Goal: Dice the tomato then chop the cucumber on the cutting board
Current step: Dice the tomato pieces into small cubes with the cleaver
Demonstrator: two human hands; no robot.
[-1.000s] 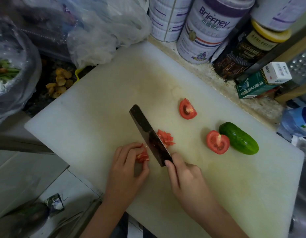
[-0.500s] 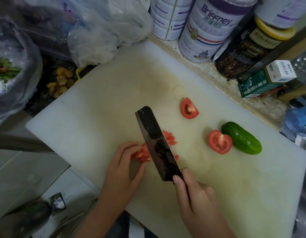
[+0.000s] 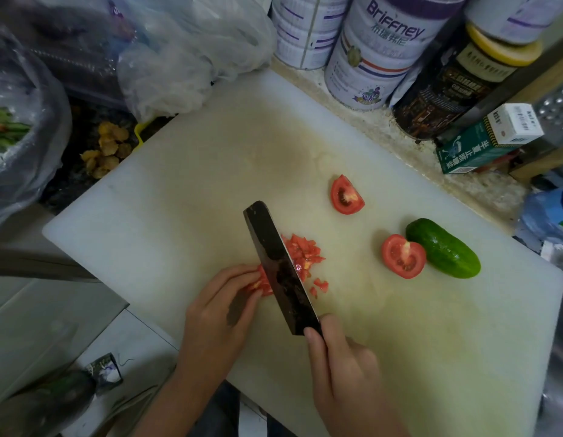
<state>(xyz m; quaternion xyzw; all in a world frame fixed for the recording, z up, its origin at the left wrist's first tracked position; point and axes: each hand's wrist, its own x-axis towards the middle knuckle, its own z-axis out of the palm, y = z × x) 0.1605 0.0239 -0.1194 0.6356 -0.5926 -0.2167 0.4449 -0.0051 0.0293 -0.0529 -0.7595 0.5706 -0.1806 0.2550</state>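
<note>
Head view: since a second ago, the pile of diced tomato (image 3: pixel 305 252) to the right of the cleaver (image 3: pixel 278 263) is seen to be larger, a few cubes are scattered nearer the handle, and the tomato piece (image 3: pixel 262 283) left of the blade is reduced to a sliver. This portion is judged almost finished. A tomato wedge (image 3: pixel 346 195) and a tomato half (image 3: pixel 403 256) are left uncut, and the cucumber (image 3: pixel 442 247) lies whole just beside the half on the cutting board (image 3: pixel 210 184). The sliver is pinched by the curled fingertips of the left hand (image 3: pixel 223 313). The cleaver's handle is gripped by the right hand (image 3: pixel 346 367), forefinger laid against the blade's heel.
</note>
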